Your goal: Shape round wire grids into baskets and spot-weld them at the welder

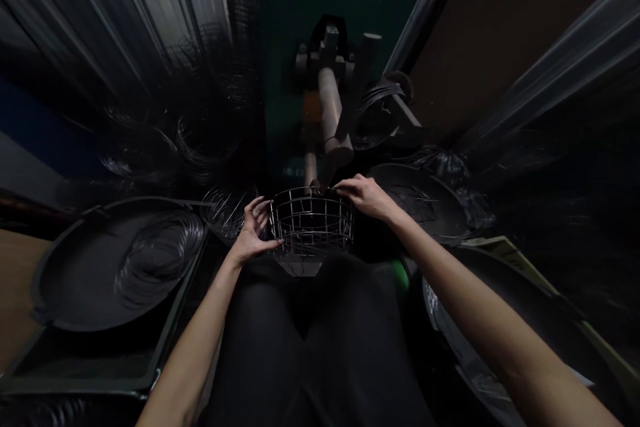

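Observation:
A round wire basket (311, 216) of thin metal rings and uprights stands in front of my knees, below the tip of a metal machine arm. My left hand (251, 232) grips its left side, thumb low on the near side and fingers spread toward the upper ring. At the far right of the top ring, my right hand (365, 196) is closed in a pinch; whether a separate small wire is between the fingertips is too dark to tell. The rim touches or nearly touches the lower metal rod (311, 170) beneath the machine arm (331, 103).
Left is a wide dark pan (85, 273) with a bundle of wire rings (160, 257), above a green crate (90, 363). More loose wire rings (227, 210) lie beside the basket. A second pan (425, 203) and a large dark container (520, 307) stand right. A green machine body (285, 47) rises ahead.

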Demonstrator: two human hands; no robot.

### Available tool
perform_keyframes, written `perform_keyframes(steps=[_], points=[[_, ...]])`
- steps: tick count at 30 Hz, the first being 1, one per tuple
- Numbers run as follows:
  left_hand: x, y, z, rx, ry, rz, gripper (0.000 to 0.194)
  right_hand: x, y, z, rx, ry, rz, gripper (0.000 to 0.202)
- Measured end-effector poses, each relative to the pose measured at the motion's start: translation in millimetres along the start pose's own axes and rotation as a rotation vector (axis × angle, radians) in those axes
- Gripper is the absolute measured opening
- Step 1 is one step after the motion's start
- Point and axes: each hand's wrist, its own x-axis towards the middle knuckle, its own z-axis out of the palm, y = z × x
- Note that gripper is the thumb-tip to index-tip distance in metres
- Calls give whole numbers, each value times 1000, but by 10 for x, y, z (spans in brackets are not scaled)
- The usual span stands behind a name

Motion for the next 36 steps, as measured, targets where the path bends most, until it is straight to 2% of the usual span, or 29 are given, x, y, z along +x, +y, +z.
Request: perform_keyframes(steps=[7,14,19,21,23,25,28,30,33,35,36], points=[[77,-39,-90,-36,-1,-13,104,150,-57,14,-99,13,15,22],[88,-84,-48,-157,-30,-49,111,200,-58,7,-181,-23,47,23],[85,-2,-201,-198,-115,-120,126,195,-83,-24,-157,-77,63,26],[205,117,-259,-178,-77,-124,114,207,-97,-68,-135,-127,60,26],[394,256,-257,-104,13,-103,82,226,-112,-116,-120,-177,57,26],[610,368,-205,43,6,-114,61,246,-121,-149,-132,-215,60,27],[905,418,-123,242,-159,-189,54,286,-101,-139,-181,-244,51,27],[1048,400,-99,338,-188,-214,46,331,-60,-93,-208,-211,90,27],[1134,434,-88,557,-67,-200,31,431,14,-2,-201,-147,229,29],[1100,541,-62,686,23,-111,27,500,45,46,-177,-153,269,30],[1063,613,-36,722,25,-51,26,530,49,60,-173,-163,267,30]])
